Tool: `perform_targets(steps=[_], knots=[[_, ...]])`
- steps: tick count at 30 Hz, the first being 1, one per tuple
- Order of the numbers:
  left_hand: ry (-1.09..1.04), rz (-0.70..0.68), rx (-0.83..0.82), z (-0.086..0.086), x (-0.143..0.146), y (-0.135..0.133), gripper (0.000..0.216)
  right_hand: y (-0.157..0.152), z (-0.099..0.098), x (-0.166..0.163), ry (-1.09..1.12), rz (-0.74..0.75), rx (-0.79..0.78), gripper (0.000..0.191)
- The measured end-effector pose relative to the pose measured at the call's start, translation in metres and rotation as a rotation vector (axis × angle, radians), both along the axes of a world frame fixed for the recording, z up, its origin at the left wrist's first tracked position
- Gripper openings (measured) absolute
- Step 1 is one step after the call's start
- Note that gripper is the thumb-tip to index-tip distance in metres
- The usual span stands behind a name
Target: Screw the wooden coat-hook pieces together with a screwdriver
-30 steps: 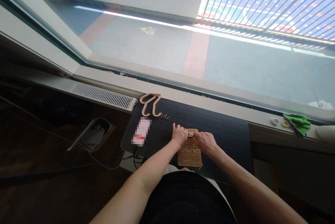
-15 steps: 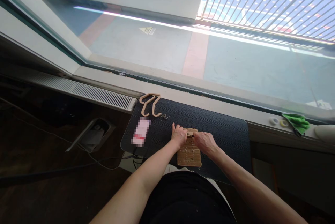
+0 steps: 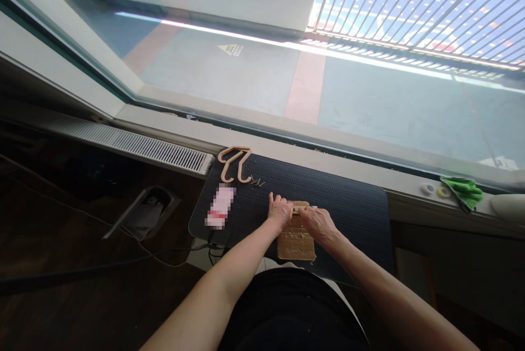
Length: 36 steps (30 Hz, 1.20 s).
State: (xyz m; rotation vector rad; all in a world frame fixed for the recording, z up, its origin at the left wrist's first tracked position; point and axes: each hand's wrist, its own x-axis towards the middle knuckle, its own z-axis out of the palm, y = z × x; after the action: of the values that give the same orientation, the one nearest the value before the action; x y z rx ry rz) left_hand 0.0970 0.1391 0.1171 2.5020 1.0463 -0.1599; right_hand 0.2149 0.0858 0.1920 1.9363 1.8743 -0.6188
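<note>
A brown board (image 3: 296, 244), sprinkled with pale crumbs that look like wood shavings, lies on the black table. At its far end, my left hand (image 3: 280, 213) presses down on a small pale wooden piece (image 3: 296, 210), with the thumb side against it. From the other side my right hand (image 3: 319, 222) is closed around a small carving tool, mostly hidden by the fingers, its working end meeting the wooden piece. The two hands are close together.
The black table (image 3: 348, 198) stands against the window sill. On its left are pale bent hook-shaped pieces (image 3: 245, 168), several small dark slim bits (image 3: 257, 181) and a blurred pink item (image 3: 221, 206). Tape rolls (image 3: 443, 192) and a green glove (image 3: 465, 192) sit on the sill.
My right hand has shifted slightly left and turned, and the dark tool shaft seen between the hands is now covered. My left hand stays in place.
</note>
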Motion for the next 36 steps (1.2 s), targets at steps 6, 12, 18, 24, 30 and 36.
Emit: perform_targets(steps=[6, 12, 18, 24, 30, 36], knots=[[0.013, -0.004, -0.005, 0.002, 0.0, 0.0, 0.019, 0.0, -0.004, 0.002, -0.03, -0.044, -0.01, 0.027], [0.021, -0.011, -0.006, 0.001, 0.0, 0.0, 0.019, -0.001, 0.004, 0.003, -0.017, -0.002, 0.014, 0.02], [0.019, -0.018, -0.004, -0.001, 0.0, 0.0, 0.019, 0.0, 0.003, 0.003, -0.013, 0.005, 0.021, 0.023], [0.014, -0.019, 0.006, -0.001, 0.0, 0.0, 0.019, 0.002, -0.001, 0.004, -0.029, -0.032, 0.003, 0.026], [0.01, -0.015, 0.012, -0.003, 0.0, -0.001, 0.018, 0.002, 0.006, 0.005, -0.018, 0.009, 0.018, 0.023], [0.008, -0.012, 0.017, -0.003, 0.0, -0.001, 0.018, 0.001, 0.008, 0.005, -0.01, 0.025, 0.015, 0.022]])
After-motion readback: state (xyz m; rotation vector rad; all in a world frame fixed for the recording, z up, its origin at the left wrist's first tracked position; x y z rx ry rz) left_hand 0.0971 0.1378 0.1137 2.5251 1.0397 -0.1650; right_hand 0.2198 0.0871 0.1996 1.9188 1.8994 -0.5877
